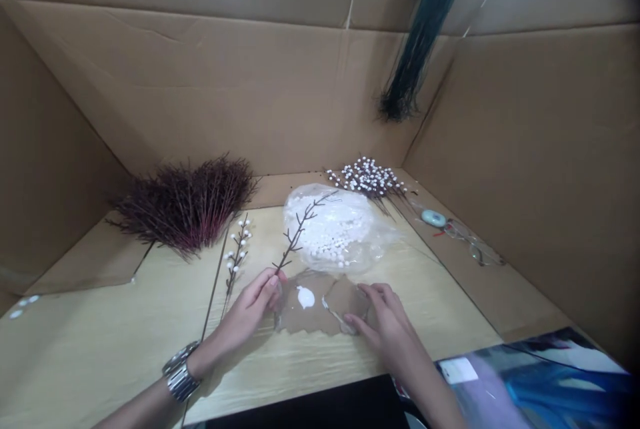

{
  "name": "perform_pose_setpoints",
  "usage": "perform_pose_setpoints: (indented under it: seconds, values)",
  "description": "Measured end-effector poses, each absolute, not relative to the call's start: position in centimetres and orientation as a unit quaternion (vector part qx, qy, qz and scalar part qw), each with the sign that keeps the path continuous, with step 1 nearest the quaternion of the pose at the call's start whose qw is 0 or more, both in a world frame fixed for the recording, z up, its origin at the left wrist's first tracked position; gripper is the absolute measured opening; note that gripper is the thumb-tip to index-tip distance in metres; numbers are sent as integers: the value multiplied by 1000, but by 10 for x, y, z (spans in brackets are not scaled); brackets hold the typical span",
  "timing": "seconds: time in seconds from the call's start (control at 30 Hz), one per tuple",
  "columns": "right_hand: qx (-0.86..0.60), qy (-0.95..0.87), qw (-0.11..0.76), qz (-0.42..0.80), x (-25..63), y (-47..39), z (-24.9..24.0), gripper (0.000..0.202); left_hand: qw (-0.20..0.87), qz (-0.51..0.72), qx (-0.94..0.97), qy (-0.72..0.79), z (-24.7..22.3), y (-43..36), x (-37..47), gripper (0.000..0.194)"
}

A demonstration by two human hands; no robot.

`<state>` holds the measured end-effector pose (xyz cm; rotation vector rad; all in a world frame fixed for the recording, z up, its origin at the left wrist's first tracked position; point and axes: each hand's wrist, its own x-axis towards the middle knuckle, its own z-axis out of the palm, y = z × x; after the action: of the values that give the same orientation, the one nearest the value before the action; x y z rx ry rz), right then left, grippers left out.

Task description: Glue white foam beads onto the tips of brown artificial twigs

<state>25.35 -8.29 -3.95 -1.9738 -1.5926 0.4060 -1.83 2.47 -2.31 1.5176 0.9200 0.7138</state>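
Note:
My left hand (259, 299) pinches the lower end of a bare dark brown artificial twig (296, 235), which points up and away. Below it lies a torn piece of cardboard (295, 322) with a white blob of glue (305, 297) on it. With thumb and fingers, my right hand (383, 322) grips a smaller cardboard piece (345, 299) at the right side; white smears run along its left edge. Just beyond, a clear plastic bag (340, 215) holds many small white beads. Left of it rests a twig with white berries (239, 252).
A pile of bare dark twigs (195, 205) is at back left, finished-looking berry twigs (370, 179) at back right. Cardboard walls (225, 95) surround the table. Green wires (425, 35) hang above. A pale oval object (433, 218) and eyeglasses (475, 242) lie right.

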Motion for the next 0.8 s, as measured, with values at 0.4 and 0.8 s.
perform_pose_setpoints:
  seconds: [0.4, 0.8]
  values:
    - [-733, -489, 399, 252, 244, -86, -49, 70, 517, 242, 736, 364, -13, 16, -24, 39]
    - [-612, -328, 588, 414, 259, -91, -45, 63, 516, 196, 765, 331, -4, -3, -27, 37]
